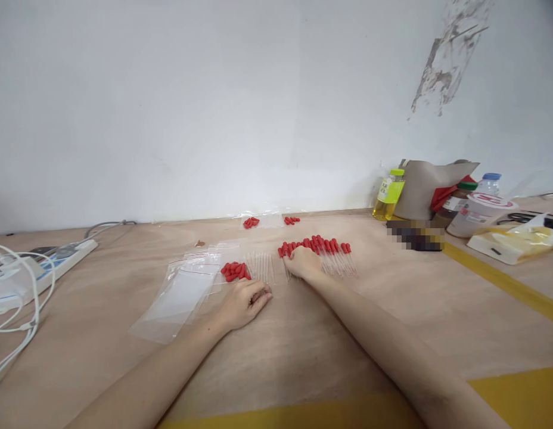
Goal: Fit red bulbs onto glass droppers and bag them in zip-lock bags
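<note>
My right hand (303, 262) is over the left end of a row of droppers (334, 247), glass tubes topped with red rubber bulbs. Its fingers are pinched at the leftmost dropper (280, 251), partly covering it. My left hand (247, 302) rests on the tabletop, fingers loosely bent and thumb apart, with nothing seen in it. Just beyond it lies a pile of loose red rubber bulbs (235, 271). Bare glass tubes (260, 266) lie side by side between the pile and my right hand.
Clear zip bags (182, 292) lie left of the pile. Two bags with red bulbs (251, 223) lie by the wall. A power strip (66, 268) with white cables is at left. At right stand a yellow bottle (387, 196), a white tub (477, 215) and a tissue pack (511, 243).
</note>
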Motion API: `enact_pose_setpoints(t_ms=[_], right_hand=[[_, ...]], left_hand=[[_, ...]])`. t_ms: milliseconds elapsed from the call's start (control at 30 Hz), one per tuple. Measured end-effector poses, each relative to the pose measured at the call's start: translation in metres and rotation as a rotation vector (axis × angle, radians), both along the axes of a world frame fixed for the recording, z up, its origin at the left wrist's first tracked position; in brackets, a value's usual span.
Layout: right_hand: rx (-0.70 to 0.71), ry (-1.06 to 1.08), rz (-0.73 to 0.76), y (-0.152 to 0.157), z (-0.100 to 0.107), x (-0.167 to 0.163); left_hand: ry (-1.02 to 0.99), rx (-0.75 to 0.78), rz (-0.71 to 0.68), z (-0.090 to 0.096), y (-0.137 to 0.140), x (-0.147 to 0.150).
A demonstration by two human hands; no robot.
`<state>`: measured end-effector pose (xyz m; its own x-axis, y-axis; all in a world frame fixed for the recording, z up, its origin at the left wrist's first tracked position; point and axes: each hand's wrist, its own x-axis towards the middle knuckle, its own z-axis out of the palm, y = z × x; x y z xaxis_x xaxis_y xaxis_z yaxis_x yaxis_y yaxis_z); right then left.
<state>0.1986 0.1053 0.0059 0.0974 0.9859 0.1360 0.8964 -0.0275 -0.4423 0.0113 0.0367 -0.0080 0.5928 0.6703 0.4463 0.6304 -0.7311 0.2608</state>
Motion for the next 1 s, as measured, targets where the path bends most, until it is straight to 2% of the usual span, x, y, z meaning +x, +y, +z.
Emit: enact_pose_setpoints(t_ms=[300, 433, 533, 800, 867, 1000], right_hand=[[0.018, -0.095, -0.001, -0.007, 0.004, 0.001], [0.069, -0.131, 0.071, -0.013, 0.006, -0.011], [0.037, -0.152, 0.128, -0.015, 0.008, -0.023], [-0.063, -0.169, 0.138, -0.008, 0.011, -0.041], [-0.079, -0.156, 0.152, -0.007, 0.013, -0.042], [-0.086, -0.106, 0.189, -0.012, 0.019, -0.028]], left_hand=[[0.016, 0.021, 0.003, -0.002, 0.002, 0.001], [0.061, 0.008, -0.012, 0.000, 0.003, 0.002], [0.084, 0.000, -0.015, 0.001, 0.003, 0.001], [0.060, 0.028, 0.012, -0.002, 0.004, 0.002], [0.018, 0.093, 0.080, 0.001, 0.004, 0.000], [-0.010, 0.256, 0.324, 0.013, 0.006, -0.011]])
